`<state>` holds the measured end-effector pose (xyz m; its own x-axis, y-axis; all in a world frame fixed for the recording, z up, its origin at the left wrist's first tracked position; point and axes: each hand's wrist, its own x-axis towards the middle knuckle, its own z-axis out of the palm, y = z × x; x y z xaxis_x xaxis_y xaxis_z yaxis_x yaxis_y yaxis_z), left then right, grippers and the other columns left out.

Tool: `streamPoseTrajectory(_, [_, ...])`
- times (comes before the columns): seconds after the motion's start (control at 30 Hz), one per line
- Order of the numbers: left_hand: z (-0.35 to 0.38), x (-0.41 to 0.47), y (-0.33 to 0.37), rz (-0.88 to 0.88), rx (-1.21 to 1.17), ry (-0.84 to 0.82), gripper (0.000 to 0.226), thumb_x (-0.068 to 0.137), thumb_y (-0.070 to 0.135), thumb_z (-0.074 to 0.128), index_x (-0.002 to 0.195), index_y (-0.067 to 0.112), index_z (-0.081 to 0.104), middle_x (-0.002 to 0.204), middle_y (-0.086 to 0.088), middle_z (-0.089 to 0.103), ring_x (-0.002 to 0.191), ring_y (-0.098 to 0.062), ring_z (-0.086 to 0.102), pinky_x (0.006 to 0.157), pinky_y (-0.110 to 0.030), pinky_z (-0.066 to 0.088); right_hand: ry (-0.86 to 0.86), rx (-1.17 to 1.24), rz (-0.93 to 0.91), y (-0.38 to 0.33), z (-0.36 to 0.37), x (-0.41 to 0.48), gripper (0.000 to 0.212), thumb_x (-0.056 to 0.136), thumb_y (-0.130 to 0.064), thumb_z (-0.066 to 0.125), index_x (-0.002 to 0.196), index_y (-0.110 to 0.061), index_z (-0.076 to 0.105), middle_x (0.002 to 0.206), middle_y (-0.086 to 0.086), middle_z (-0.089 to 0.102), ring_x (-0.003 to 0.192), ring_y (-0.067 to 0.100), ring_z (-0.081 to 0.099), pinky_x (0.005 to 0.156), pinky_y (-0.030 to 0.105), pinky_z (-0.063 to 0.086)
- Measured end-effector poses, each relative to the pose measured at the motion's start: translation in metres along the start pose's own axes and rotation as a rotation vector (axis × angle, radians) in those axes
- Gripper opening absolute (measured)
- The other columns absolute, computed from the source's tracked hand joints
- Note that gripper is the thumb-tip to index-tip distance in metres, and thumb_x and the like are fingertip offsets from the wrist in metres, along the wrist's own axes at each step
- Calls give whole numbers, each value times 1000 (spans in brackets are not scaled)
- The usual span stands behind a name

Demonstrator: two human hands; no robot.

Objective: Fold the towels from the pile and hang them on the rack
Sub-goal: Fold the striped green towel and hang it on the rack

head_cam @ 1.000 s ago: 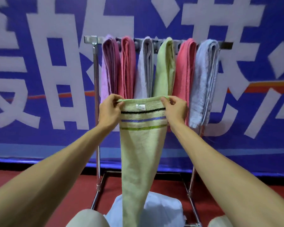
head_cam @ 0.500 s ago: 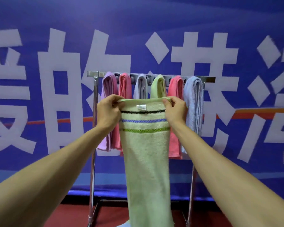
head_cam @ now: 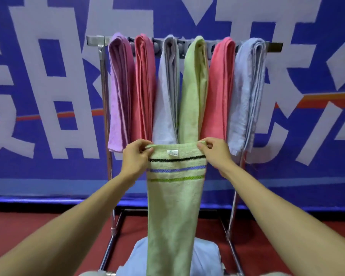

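Striped green towel (head_cam: 175,206) hangs in front of the rack (head_cam: 94,39), well below its top bar, as a long narrow strip. Its lower end runs out of view over the pale blue pile (head_cam: 203,255) at the rack's foot.

Grip: the left hand (head_cam: 134,158) pinches the top left corner and the right hand (head_cam: 217,154) the top right. The fingers (head_cam: 202,144) of both are clamped on the hem, which is stretched level between them.

Rack bar: six folded towels hang side by side, from its left end purple (head_cam: 119,92), pink (head_cam: 144,86), pale lilac (head_cam: 166,92), green (head_cam: 193,86), coral (head_cam: 220,86) and pale blue (head_cam: 247,92). Only short bare lengths show at the bar's two ends.

Step in hand, as judged: finishing the fold before hanging.
- Keep the hem taut and the corners level, so the edges meet squarely.
- Raise the strip clear above the bar and drape it at its midpoint, so both halves hang equal.
- Choose a bare end of the bar. Pushing in between neighbours risks dragging one off.

Writing:
- A small white sewn label (head_cam: 172,153) sits below the hem, above the black, blue and green stripes. Its print is too small to read.
- The blue banner (head_cam: 48,76) behind the rack carries large white characters, cropped by the frame and not reliably legible
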<state>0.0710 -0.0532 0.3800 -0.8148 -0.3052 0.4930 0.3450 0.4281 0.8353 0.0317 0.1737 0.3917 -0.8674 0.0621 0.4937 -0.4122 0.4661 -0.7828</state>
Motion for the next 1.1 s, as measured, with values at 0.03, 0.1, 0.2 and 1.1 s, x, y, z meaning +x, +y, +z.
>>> streamPoseTrajectory(0.03, [6,-6,-13,-51,7,-22,14,86,2,65,86,15,69,78,1,68,72,-12,60,72,-35,54,-15,0,25,14,5,-5,8,88,-13,67,89,-11,74,82,-1,69,73,7,57,70,23,43])
streamPoseTrajectory(0.1, [22,-18,-45,-151,42,-59,15,84,3,67,81,18,69,75,1,67,69,-13,59,73,-41,57,-51,-23,100,44,18,-14,7,86,-15,69,89,-13,75,82,0,71,77,11,61,69,25,45])
streamPoseTrajectory(0.2, [37,-34,-90,-269,64,-93,22,82,4,68,74,25,66,73,1,67,69,-16,60,74,-47,58,-120,-63,205,82,34,-33,5,84,-19,70,85,-16,75,82,4,74,81,13,66,77,31,50])
streamPoseTrajectory(1.1, [65,-72,-124,-622,-364,-330,20,79,11,75,98,4,72,92,-8,74,80,-16,68,77,-27,54,-288,491,779,110,87,-86,14,88,3,55,99,6,62,84,17,66,69,25,67,57,29,59])
